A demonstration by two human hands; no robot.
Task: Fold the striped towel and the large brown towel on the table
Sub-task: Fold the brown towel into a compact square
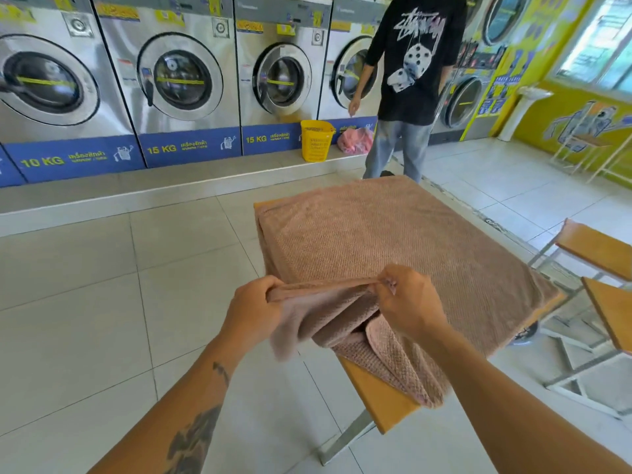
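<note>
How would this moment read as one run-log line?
step: folding brown towel | left hand: grips lifted near edge | right hand: pinches same edge | rest: spread over table

Left hand (254, 309), right hand (407, 302) bare. Left forearm (184, 395), right forearm (496, 381) bare back to bottom of view. On left forearm: small dark tattoo (221, 371) just behind wrist; larger dark mottled tattoo (193, 439) farther back from hand, ragged outline.
</note>
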